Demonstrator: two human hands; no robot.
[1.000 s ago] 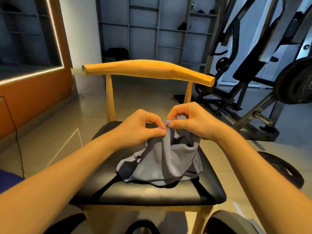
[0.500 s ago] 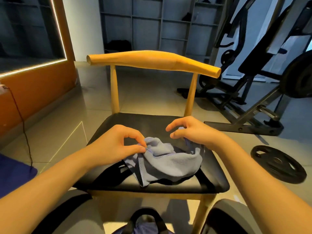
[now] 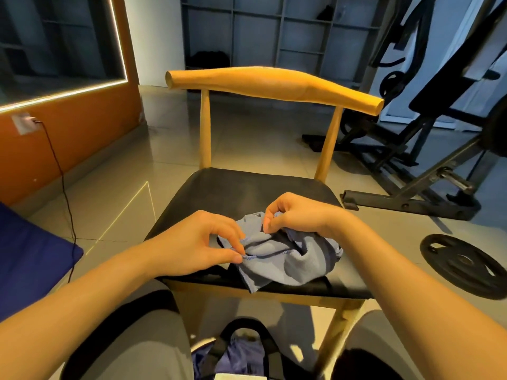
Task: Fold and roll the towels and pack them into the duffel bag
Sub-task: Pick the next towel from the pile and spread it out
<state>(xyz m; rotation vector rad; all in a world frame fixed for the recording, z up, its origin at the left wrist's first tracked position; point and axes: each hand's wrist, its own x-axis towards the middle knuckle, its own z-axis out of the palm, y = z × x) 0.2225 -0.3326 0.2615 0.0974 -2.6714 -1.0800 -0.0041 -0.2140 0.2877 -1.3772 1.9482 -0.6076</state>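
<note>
Clearly early on: the towel (image 3: 285, 253) lies crumpled at the chair seat's (image 3: 233, 193) 5 o'clock, neither folded nor rolled, with the left hand (image 3: 197, 242) pinching its hem at 9 o'clock, the right hand (image 3: 296, 215) pinching an edge at 12, and the bag (image 3: 241, 352) below at 6 o'clock.

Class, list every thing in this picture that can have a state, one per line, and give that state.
chair: upright
towel: crumpled, unfolded, on the chair's seat
left hand: pinches the towel's hem
right hand: pinches the towel's upper edge
duffel bag: on the floor, opening unclear
weight plate: flat on the floor
cable: plugged into wall socket
</note>
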